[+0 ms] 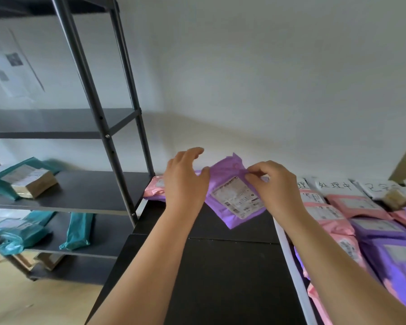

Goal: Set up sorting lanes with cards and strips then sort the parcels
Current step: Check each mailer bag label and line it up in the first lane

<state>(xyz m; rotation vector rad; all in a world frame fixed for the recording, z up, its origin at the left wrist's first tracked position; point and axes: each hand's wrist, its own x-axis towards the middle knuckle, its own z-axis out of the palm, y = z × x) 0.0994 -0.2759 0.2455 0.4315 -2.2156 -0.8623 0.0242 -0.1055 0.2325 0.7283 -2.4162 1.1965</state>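
A purple parcel (230, 193) with a white shipping label hangs tilted above the black table (220, 266), near its far edge. My right hand (272, 184) pinches its upper right edge. At the parcel's left edge is my left hand (185, 179), thumb against the plastic and fingers spread above it. A pink parcel (154, 188) lies at the table's far left, partly behind my left hand. A white strip (291, 266) runs along the table to the right. Beyond it, pink and purple parcels (380, 231) lie in rows under handwritten white cards (333, 185).
A black metal shelf rack (99, 127) stands to the left of the table. Teal parcels (14, 177) and a brown box (33, 186) lie on its shelves, with more teal parcels (77, 231) lower down. A white wall rises behind the table.
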